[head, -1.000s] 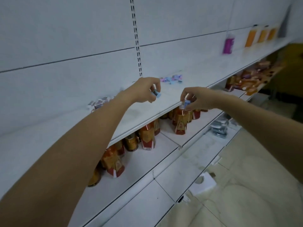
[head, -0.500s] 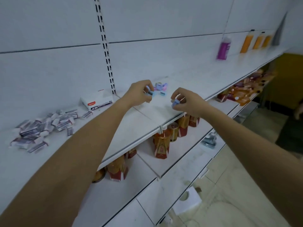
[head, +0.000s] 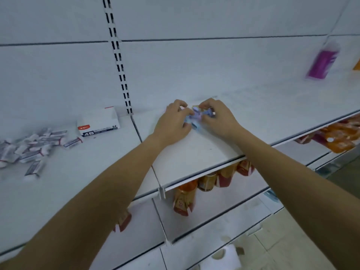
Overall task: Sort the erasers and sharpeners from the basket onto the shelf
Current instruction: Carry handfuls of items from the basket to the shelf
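a small heap of pastel sharpeners [head: 197, 116] is seen on the white shelf [head: 194, 152], near its back wall. it is enclosed from both sides: the left hand [head: 172, 122] is laid on its left part, fingers curled over the blue pieces, and the right hand [head: 219, 116] is curled round its right part. wrapped erasers [head: 33, 148] are scattered well to the left on the same level, beside a white box [head: 98, 122] marked 4b. a blurred purple bottle [head: 323, 61] is seen far right.
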Tool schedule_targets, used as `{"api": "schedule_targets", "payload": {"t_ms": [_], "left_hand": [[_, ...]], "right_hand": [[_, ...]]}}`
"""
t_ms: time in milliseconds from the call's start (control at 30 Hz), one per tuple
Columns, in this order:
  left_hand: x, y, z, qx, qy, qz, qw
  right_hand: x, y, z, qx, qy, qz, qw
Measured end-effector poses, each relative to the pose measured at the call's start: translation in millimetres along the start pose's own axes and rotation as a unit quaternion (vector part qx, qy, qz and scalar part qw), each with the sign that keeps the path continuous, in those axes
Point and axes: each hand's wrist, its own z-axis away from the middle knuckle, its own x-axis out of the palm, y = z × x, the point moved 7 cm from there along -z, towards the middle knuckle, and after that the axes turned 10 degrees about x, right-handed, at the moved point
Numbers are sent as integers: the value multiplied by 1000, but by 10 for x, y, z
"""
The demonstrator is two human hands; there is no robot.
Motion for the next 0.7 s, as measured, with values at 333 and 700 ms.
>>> {"api": "schedule_targets", "payload": {"t_ms": [333,700], "left_hand": [[199,-301,86,-158,-132,-109,973],[7,-257,161,-201,9,-133,970]], "right_hand": [[435,280,-307,-36,-92,159,982],[483,190,-237,-117,-109,192,968]]}}
